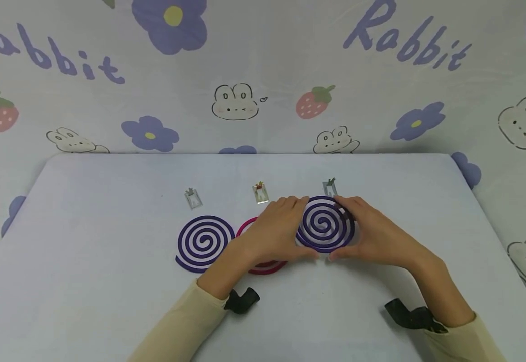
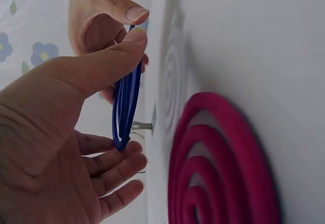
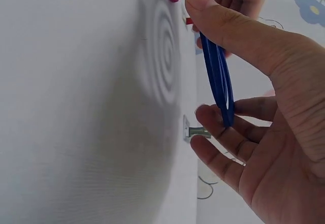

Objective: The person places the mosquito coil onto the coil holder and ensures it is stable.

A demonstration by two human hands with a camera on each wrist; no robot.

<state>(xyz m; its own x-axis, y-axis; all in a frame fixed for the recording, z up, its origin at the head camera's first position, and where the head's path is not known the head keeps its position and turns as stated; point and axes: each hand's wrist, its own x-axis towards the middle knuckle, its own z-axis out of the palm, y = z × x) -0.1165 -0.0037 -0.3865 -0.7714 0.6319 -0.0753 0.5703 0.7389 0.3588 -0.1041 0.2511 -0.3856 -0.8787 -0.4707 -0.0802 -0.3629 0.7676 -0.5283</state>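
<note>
"Rabbit" (image 1: 407,41) + "abbit" (image 1: 59,56) on bkgd cloth (image 1: 281,48)

Rabbit-print backdrop (image 1: 281,55) is bhnd wht tbl (image 1: 86,281).

On my feed the held coil (image 1: 322,224) is a deep blue spiral, the second coil (image 1: 205,242) at its nine o'clock likewise, the magenta coil (image 2: 238,153) between spiralled too. Twelve o'clock shows me white cloth (image 1: 272,45) with purple flowers (image 1: 170,17) and red strawberries (image 1: 310,104).

- Left hand (image 2: 51,132) grips a blue spiral (image 2: 127,97) between thumb and fingers, off the table (image 2: 284,41).
- Right hand (image 2: 94,10) holds its other side.
- A magenta spiral (image 2: 223,168) lies flat; a small stand (image 2: 144,126) sits nearer the table's far edge.
</note>
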